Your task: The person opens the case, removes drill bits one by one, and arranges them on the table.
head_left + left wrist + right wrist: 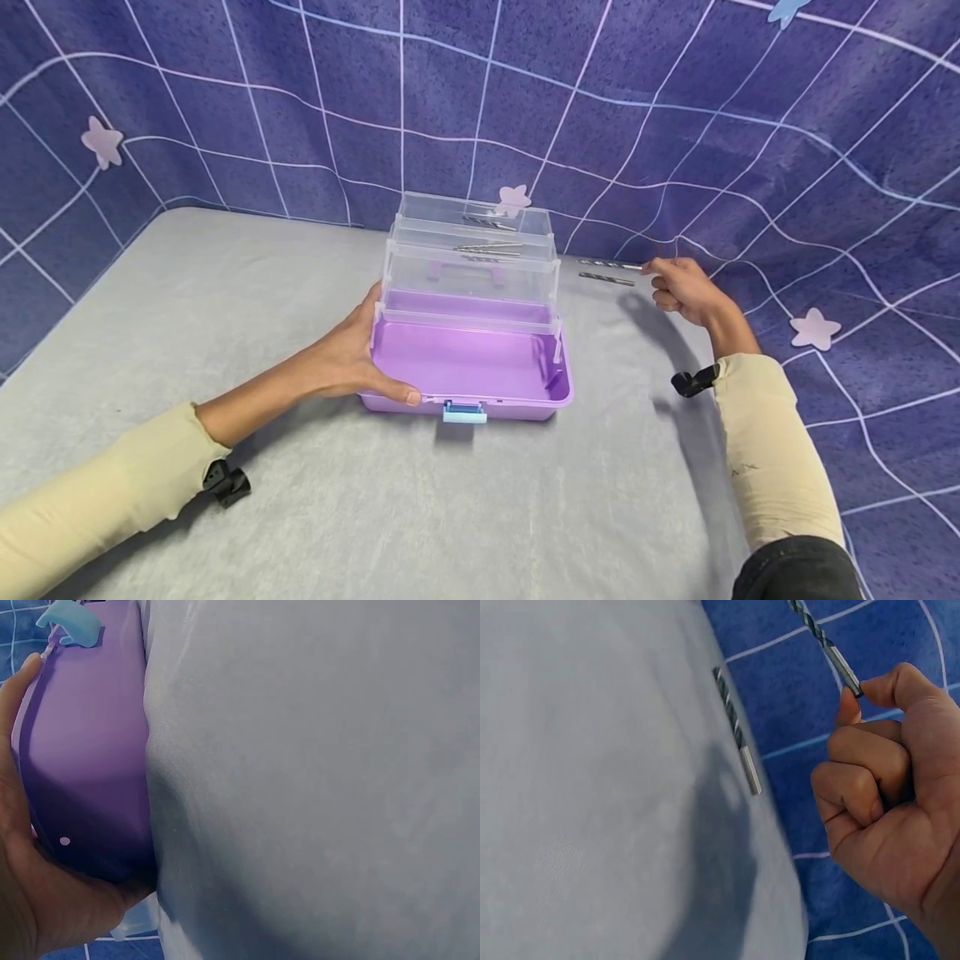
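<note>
My left hand [341, 360] holds the left front corner of a purple toolbox [521, 410], thumb on the front rim and fingers along its left side. Clear stepped trays [465, 287] are raised over the back of the box. Several metal drill bits [491, 247] lie in the upper trays. To the right of the box, my right hand [686, 290] pinches one drill bit [845, 669] by the plain end of its shank, between thumb and index finger. The other fingers are curled into the palm. A second drill bit [736, 727] lies on the grey cloth near the edge.
Grey cloth [465, 517] covers the table around the box. A light blue latch [465, 412] hangs open at the box front. Behind and to the right hangs a blue curtain [675, 100] with white grid lines and stars.
</note>
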A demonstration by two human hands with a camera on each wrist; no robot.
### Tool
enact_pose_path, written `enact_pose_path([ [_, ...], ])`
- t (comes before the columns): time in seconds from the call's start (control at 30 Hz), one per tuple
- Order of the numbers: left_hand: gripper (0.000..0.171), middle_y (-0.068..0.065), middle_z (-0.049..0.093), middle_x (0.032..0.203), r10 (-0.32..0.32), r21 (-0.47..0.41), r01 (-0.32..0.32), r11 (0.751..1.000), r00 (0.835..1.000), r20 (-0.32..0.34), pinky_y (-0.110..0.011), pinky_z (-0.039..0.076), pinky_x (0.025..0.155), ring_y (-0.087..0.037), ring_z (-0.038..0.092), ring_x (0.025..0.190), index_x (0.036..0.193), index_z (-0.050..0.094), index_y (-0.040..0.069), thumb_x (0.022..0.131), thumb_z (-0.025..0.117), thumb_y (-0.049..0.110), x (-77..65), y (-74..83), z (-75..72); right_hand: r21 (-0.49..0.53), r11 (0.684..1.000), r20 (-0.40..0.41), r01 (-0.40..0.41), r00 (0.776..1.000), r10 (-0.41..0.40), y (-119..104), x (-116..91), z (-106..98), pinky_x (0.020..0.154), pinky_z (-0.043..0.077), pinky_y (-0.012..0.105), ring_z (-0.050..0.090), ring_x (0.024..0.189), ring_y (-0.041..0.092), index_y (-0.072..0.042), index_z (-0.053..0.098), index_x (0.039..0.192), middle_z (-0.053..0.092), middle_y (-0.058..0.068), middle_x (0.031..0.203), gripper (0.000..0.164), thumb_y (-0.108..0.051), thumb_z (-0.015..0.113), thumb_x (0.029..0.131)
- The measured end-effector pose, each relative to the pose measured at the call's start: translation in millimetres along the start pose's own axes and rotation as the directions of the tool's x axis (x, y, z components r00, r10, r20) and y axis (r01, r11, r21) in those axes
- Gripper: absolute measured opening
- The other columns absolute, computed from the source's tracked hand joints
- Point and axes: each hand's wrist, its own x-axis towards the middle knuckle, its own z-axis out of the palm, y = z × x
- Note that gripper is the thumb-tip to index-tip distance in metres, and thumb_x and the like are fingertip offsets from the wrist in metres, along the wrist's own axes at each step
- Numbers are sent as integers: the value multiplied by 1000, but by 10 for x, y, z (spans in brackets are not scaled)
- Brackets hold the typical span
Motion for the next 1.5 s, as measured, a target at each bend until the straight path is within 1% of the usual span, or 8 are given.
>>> enact_pose_path([
  [0.2,160,-8,52,164,10,-20,-10,1000,1000,-7,-62,51,121,-36,61,141,179,8,31,60,115,29,-12,-9,6,-179,982,-25,-64,998,60,218,80,-123,50,21,23,29,49,0,-2,59,123,31,-16,59,22,-16,46,113],
  [0.3,162,-8,53,164,8,-18,-9,1000,1000,-10,-63,50,122,-36,61,142,179,7,31,59,115,29,-13,-18,11,-226,970,-30,-85,996,81,319,128,-162,48,26,20,31,47,0,-1,63,124,35,-17,57,24,-17,48,113],
  [0.53,162,-7,54,162,23,-19,-23,1000,1000,-7,-63,49,123,-35,62,141,179,7,31,59,115,30,7,-26,23,-193,972,-48,-134,991,127,408,158,-188,45,30,18,32,45,-2,-15,72,99,38,-19,55,23,-20,55,114],
  [0.87,163,-9,53,163,21,-3,-22,1000,1000,-5,-65,48,124,-36,61,142,179,6,30,59,115,31,10,-10,10,-207,967,-129,-147,984,122,419,180,-213,41,29,20,30,42,-1,-21,77,92,35,-17,50,27,-13,62,114],
  [1.07,162,-9,53,163,8,-5,-8,1000,1000,-6,-65,47,124,-37,61,142,179,7,30,58,115,30,2,-12,8,-169,969,-186,-181,971,149,349,153,-149,42,31,20,30,42,1,-20,79,86,36,-16,49,30,-10,66,112],
  [1.23,163,-9,52,164,9,-18,-9,1000,1000,0,-65,48,124,-38,60,143,180,5,31,59,115,29,1,-12,10,-122,968,-202,-220,960,193,243,75,-91,43,32,23,30,42,4,-11,69,77,33,-15,47,35,-6,65,111],
  [1.47,163,-10,52,164,-5,-17,5,1000,1000,3,-66,48,124,-39,60,143,179,6,29,58,115,29,-5,10,-1,-125,964,-228,-234,952,202,198,67,-101,44,31,24,29,43,5,-18,52,66,32,-16,47,47,-9,70,109],
  [1.5,163,-10,52,163,-8,-17,8,1000,1000,3,-65,48,124,-39,60,143,179,6,29,58,116,29,-4,13,-4,-131,965,-231,-229,953,195,202,79,-112,45,32,24,29,44,5,-19,57,66,33,-16,48,46,-10,71,109],
])
